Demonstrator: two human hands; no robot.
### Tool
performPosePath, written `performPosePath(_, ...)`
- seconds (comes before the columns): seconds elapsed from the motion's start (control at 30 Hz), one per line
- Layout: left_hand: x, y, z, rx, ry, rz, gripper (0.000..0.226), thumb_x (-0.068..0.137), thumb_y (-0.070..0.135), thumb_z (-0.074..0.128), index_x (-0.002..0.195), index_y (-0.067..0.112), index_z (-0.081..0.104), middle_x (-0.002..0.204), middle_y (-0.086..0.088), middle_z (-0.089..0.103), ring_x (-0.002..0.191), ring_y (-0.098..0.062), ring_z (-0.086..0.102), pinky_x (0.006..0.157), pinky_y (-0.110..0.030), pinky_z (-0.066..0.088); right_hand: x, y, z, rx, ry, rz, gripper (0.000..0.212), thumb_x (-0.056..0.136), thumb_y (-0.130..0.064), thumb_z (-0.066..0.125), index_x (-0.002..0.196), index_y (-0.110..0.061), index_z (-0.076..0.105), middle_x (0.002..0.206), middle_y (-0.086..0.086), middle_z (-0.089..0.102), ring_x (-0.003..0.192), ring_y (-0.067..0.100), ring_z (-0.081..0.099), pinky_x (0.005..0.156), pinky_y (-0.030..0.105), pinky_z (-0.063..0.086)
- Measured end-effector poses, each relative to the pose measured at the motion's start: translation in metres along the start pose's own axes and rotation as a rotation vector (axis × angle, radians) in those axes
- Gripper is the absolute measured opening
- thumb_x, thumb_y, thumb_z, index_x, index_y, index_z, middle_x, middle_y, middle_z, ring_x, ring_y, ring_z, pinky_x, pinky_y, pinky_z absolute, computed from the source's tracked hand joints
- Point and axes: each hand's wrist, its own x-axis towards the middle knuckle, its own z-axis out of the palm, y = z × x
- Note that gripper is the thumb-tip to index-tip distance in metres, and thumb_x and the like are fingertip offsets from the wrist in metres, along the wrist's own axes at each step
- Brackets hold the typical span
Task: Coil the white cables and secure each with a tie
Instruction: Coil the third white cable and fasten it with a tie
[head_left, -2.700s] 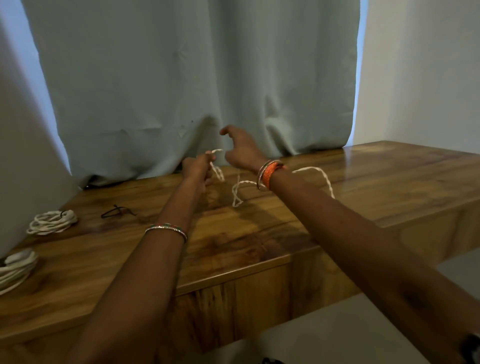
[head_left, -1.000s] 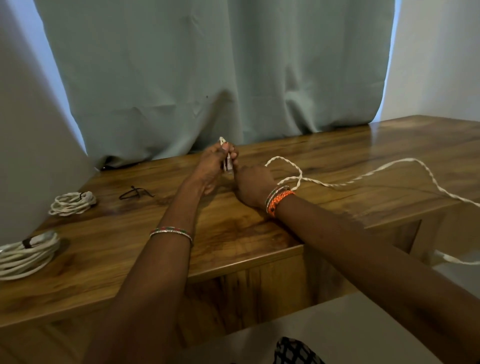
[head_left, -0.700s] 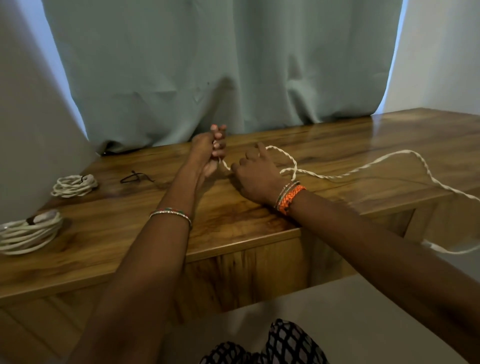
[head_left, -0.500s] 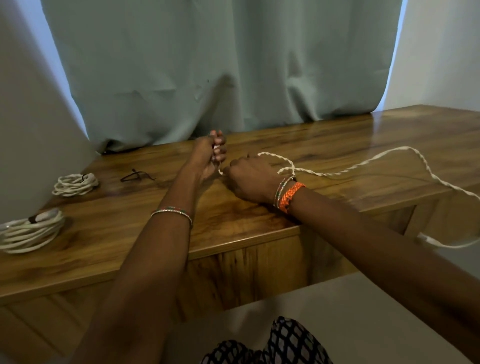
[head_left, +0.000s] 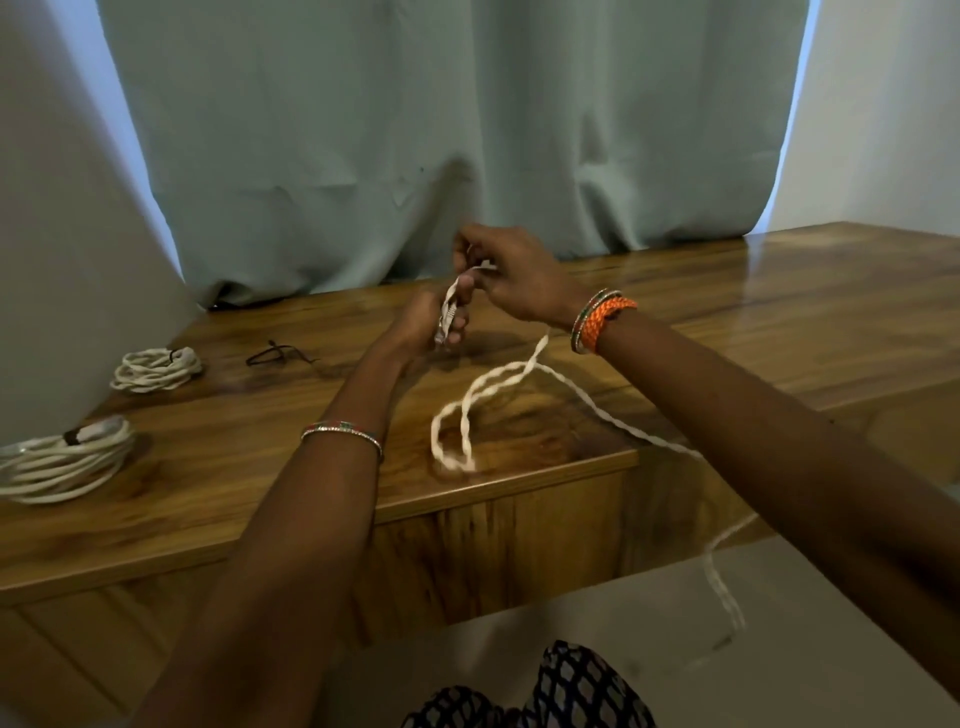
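Left hand: the left hand (head_left: 423, 325) sits at frame centre, fingers curled round a short folded bundle of the white cable (head_left: 491, 387); how many turns it holds is hard to make out.
Right hand: the right hand (head_left: 511, 278) is just above and right of the left, thumb and fingers pinching the cable's upper bend; the fingertips are partly hidden behind the cable and the other hand.
White cable: from the hands it drops to the wooden table (head_left: 779, 332), makes a loose loop near the front edge at centre, then runs right, passes behind the right forearm, and goes over the edge to the floor at lower right, where it blurs.
Finished coils: one small tied coil (head_left: 156, 369) lies at left of the tabletop; a larger tied coil (head_left: 62, 465) lies at the far left, cut off by the frame edge.
Loose tie: a thin dark tie (head_left: 278, 354) lies on the table between the small coil and the hands; its shape is too small to tell.
Backdrop: a grey-green curtain (head_left: 441, 119) fills the upper frame, its hem resting on the table's far edge.
Bottom edge: patterned fabric (head_left: 535, 696) shows, cut off.
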Motion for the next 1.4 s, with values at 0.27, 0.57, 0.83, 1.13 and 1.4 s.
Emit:
performPosePath(0.27, -0.01, 0.014, 0.004, -0.304, -0.366, -0.096, 0.037, 0.1, 0.024, 0.019, 0.071, 0.013, 0.04, 0.035, 0.009, 0.028, 0.023, -0.003, 0.02, 0.026, -0.015, 0.017, -0.005, 0.032, -0.004, -0.597, -0.085, -0.208, 0.019, 0.086, -0.013, 0.043, 0.1, -0.006, 0.054, 0.081, 0.016, 0.066, 0.063, 0.038, 0.061, 0.05, 0.031, 0.028)
performPosePath(0.57, -0.019, 0.025, -0.008, -0.459, -0.478, -0.013, 0.032, 0.084, 0.023, 0.037, 0.054, 0.017, 0.046, 0.04, 0.009, 0.013, 0.028, -0.007, 0.006, 0.028, -0.018, 0.008, -0.012, 0.055, -0.005, -0.615, -0.108, 0.049, 0.033, 0.088, -0.005, 0.044, 0.121, -0.005, 0.046, 0.092, 0.021, 0.065, 0.078, 0.043, 0.062, 0.058, 0.038, 0.035)
performPosePath(0.83, -0.008, 0.023, -0.01, -0.804, -0.213, 0.188, 0.037, 0.092, 0.019, 0.03, 0.057, 0.016, 0.043, 0.03, 0.007, 0.029, 0.02, -0.005, 0.022, 0.028, -0.018, 0.014, -0.021, 0.083, -0.004, -0.649, -0.08, 0.439, 0.031, 0.094, -0.01, 0.046, 0.124, -0.007, 0.04, 0.105, 0.023, 0.064, 0.094, 0.042, 0.062, 0.069, 0.042, 0.044)
performPosePath(1.13, 0.001, 0.017, -0.016, -0.853, -0.311, -0.019, 0.044, 0.097, 0.016, 0.033, 0.059, 0.012, 0.056, 0.034, 0.008, 0.034, 0.023, -0.005, 0.031, 0.026, -0.014, 0.025, -0.01, 0.04, 0.015, -0.562, -0.054, 0.177, 0.015, 0.093, -0.004, 0.043, 0.105, -0.008, 0.051, 0.103, 0.017, 0.056, 0.08, 0.042, 0.058, 0.06, 0.042, 0.038)
performPosePath(1.4, -0.013, 0.018, -0.003, -0.584, -0.307, 0.04, 0.012, 0.088, 0.014, 0.037, 0.078, 0.014, 0.043, 0.046, 0.008, 0.042, 0.033, -0.001, 0.036, 0.034, -0.013, 0.031, -0.009, -0.003, 0.04, -0.265, -0.316, 0.313, 0.02, 0.075, -0.017, 0.065, 0.089, -0.003, 0.068, 0.087, 0.012, 0.069, 0.079, 0.028, 0.064, 0.07, 0.037, 0.053)
